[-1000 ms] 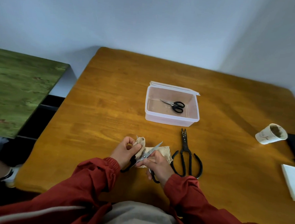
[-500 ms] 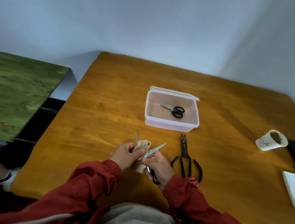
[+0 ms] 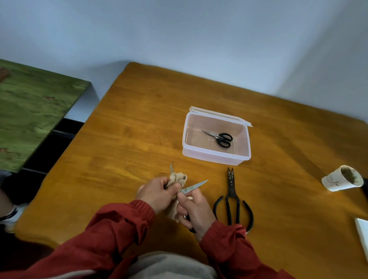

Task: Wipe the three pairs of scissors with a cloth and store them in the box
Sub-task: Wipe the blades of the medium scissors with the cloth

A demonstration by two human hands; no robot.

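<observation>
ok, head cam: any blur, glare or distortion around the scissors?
Head view: held scissors sharp, no motion blur; no strong glare on the blades; wide-angle bows the table edges; light soft, faint shadow beside the box.

wooden table | paper cup tipped, right | white slab right edge | green tabletop left

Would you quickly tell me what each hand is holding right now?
Left hand: closed, gripping the cloth bunched round one blade.
Right hand: closed, holding the scissors by the handle, blades apart.
</observation>
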